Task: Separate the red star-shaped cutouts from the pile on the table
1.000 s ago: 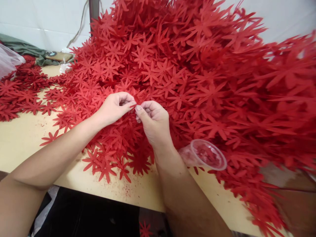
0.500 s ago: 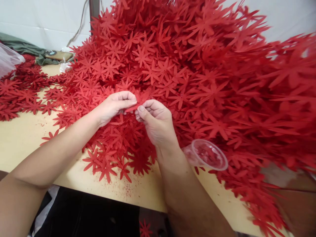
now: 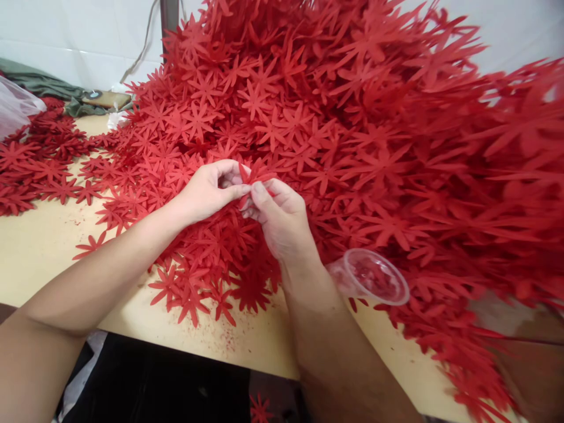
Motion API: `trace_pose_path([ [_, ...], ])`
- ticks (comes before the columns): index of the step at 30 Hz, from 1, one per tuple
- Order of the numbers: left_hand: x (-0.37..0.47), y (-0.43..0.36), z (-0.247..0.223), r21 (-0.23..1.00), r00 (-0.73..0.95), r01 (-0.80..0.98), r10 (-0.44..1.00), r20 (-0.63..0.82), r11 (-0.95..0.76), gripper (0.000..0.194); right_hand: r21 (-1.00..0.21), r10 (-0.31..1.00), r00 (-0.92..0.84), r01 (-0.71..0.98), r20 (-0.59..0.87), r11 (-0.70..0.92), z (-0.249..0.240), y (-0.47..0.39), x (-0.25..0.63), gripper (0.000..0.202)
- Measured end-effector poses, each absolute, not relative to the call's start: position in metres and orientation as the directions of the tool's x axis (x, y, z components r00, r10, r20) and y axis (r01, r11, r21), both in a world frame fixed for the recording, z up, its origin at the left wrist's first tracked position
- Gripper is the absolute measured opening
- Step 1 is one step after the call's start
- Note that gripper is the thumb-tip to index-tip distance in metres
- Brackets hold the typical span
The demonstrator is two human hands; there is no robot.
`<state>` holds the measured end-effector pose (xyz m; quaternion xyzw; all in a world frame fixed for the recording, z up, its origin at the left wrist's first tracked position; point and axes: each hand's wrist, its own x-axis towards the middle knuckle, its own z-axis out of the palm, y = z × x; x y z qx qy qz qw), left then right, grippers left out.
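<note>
Between my fingertips is a red flower cutout with narrow petals, partly covered by the fingers. My left hand pinches it from the left, thumb and forefinger closed. From the other side my right hand grips it, its thumb pressed close to my left thumb tip. Both hands are just above a large heap of similar red flower cutouts. To the right of my right forearm, a clear plastic cup lies tipped on its side, with red bits showing in it.
The pale tabletop carries red crumbs near its front edge. More cutouts lie at the left beside a clear plastic bag. Green cloth is behind them. A white wall stands at the back. One cutout is below the table edge.
My left thumb has moved right, up to the right thumb. The cutout between my fingers has turned, and its petals now point up and to the right.
</note>
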<state>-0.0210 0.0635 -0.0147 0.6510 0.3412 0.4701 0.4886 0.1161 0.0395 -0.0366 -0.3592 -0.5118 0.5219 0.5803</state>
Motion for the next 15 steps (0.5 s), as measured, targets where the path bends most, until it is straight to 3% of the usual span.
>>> trace_pose_path([
  [8,-0.0218,0.0640,-0.0176,0.930,0.298,0.041,0.893,0.338,-0.366,0.012,-0.942,0.961,0.062,-0.190,0.269,0.276,-0.0377,0.0417,0.1175,0.030],
  [15,-0.0179,0.0565,-0.0123,0.881,0.189,0.119,0.882,0.432,-0.457,0.025,-0.928,0.934,0.120,-0.127,0.336,0.350,-0.0312,0.0372,0.1164,0.034],
])
